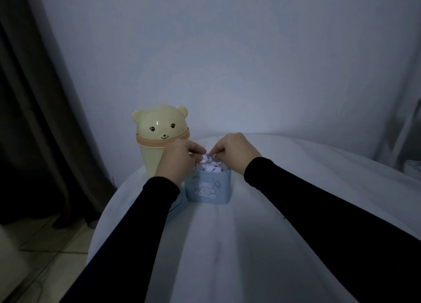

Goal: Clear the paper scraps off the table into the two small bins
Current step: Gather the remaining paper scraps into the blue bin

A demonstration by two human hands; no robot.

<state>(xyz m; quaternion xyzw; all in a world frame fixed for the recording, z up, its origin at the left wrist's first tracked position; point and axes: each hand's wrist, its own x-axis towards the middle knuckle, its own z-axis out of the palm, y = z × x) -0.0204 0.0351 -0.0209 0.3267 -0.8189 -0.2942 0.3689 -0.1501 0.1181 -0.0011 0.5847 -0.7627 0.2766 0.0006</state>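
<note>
Standing at the far left of the worktop is the cream bear-shaped bin, its domed head lid sitting closed on the body; nothing is showing of what it is holding inside. Just to its right, the left hand is reaching in over the rim of the small blue bin, its fingers curled and pinching at the paper scraps heaped there. The blue bin is sitting just beside the bear bin, nearer the person, and the white scraps are piling up to its rim and slightly above it. Further right, the right hand is meeting the left over the same heap, its fingertips also curled down and nipping at the scraps; whether the two hands are letting pieces go or pressing them down I cannot tell. Both arms are wearing black sleeves.

Judging from how things are lying, the task is looking nearly finished: the pale cloth covering the worktop is showing no loose scraps in the part that is visible, though the dim light and the sleeves are hiding some of it. What is probably remaining is releasing or tamping the last pieces into the blue bin, which is looking close to overfull.
</note>
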